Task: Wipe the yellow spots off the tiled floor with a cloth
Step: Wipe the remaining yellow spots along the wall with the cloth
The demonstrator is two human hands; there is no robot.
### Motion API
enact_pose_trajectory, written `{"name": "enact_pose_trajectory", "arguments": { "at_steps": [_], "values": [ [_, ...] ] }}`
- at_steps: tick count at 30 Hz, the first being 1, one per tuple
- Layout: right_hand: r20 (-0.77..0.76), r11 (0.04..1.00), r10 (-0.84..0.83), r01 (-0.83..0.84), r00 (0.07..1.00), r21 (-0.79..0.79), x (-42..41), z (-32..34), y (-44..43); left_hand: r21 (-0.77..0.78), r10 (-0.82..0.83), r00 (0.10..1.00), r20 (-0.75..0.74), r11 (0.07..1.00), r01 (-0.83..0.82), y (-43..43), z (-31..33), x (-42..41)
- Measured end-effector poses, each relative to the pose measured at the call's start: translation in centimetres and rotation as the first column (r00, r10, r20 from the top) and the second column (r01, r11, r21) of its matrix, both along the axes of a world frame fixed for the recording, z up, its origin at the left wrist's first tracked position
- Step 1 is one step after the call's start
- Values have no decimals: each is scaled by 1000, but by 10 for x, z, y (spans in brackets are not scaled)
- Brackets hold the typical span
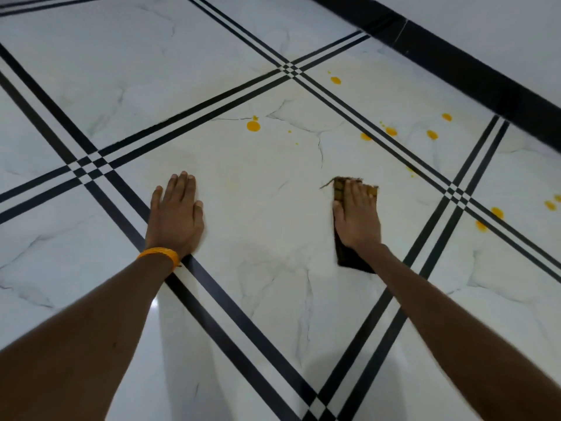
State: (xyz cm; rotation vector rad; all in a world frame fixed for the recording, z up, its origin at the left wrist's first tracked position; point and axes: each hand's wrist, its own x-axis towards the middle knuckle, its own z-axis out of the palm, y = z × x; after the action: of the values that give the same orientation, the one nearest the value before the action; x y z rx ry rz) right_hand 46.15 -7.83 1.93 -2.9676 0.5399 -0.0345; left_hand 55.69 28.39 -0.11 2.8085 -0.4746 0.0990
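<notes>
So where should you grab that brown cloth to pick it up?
Probably by the frayed far end of the cloth, which sticks out past the fingertips of the right hand. It lies flat on the floor as a long folded strip, so pinch that end from above, sliding a thumb under the edge.

The tiled floor [273,238] (black-striped) carries yellow spots [253,126] and 1 cloth [349,261].

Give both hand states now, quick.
Left hand: open, flat on the tiled floor, holding nothing.
Right hand: open, flat, pressing the cloth onto the floor.
</notes>
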Motion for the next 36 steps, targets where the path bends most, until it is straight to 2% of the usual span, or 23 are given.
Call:
{"name": "enact_pose_trajectory", "arguments": {
  "at_steps": [1, 2, 4, 6, 7, 8, 9, 11, 13, 14, 16, 18, 20, 21, 23, 26, 31, 36],
  "values": [
    [12, 998, -67, 67, 998, 8, 5, 0, 14, -5, -4, 1000, 5, 1000, 4, 0, 0, 0],
    [31, 998, -60, 59, 998, 18, 4, 0, 31, -7, -7, 1000, 10, 1000, 7, -1, 0, 0],
    [75, 985, 159, -164, 984, 51, -17, -5, 63, -1, -10, 1000, 13, 1000, 10, 0, -2, 2],
    [13, 885, 465, -465, 885, 25, -59, -7, 67, 14, -10, 1000, 26, 1000, 9, 1, -4, 4],
    [-14, 840, 542, -542, 840, 24, -76, -5, 55, 27, -9, 999, 36, 1000, 8, -1, -5, 3],
    [-15, 833, 553, -553, 833, 22, -89, -4, 36, 47, -9, 999, 45, 999, 7, -3, -4, 1],
    [-12, 867, 497, -497, 867, 24, -94, -5, 15, 71, -1, 998, 55, 997, -3, -2, -3, 1],
    [5, 973, 231, -231, 973, 17, -99, -6, -26, 157, -9, 994, 112, 988, -9, -2, 4, -2],
    [9, 999, -35, 35, 999, -10, -98, -9, -37, 290, -124, 975, 187, 955, 66, -17, 15, -10],
    [21, 995, -94, 94, 995, -17, -95, -10, -30, 295, -198, 960, 199, 946, 134, -35, 20, -18],
    [64, 999, -36, 36, 997, 9, -92, -12, -7, 161, -270, 949, 164, 956, 245, -85, 23, -36],
    [50, 988, 148, -150, 988, 44, -99, -14, -6, 26, -334, 942, 47, 943, 333, -150, 22, -53],
    [28, 970, 240, -241, 970, 43, -107, -13, -32, -8, -379, 924, -45, 925, 379, -201, 19, -65],
    [37, 978, 203, -204, 978, 30, -111, -14, -55, -8, -376, 923, -82, 926, 377, -222, 17, -68],
    [68, 1000, -17, 16, 998, 23, -120, -14, -103, 32, -362, 926, -109, 930, 367, -246, 13, -70],
    [75, 961, -276, 274, 958, 28, -120, -14, -134, 136, -360, 932, -47, 922, 363, -251, 3, -73],
    [31, 965, -254, 251, 967, 76, -107, -10, -124, 177, -350, 935, -62, 918, 355, -251, 7, -76],
    [-12, 989, -122, 122, 992, 86, -111, -10, -137, 153, -358, 931, -69, 918, 365, -249, 9, -74]
  ]
}}
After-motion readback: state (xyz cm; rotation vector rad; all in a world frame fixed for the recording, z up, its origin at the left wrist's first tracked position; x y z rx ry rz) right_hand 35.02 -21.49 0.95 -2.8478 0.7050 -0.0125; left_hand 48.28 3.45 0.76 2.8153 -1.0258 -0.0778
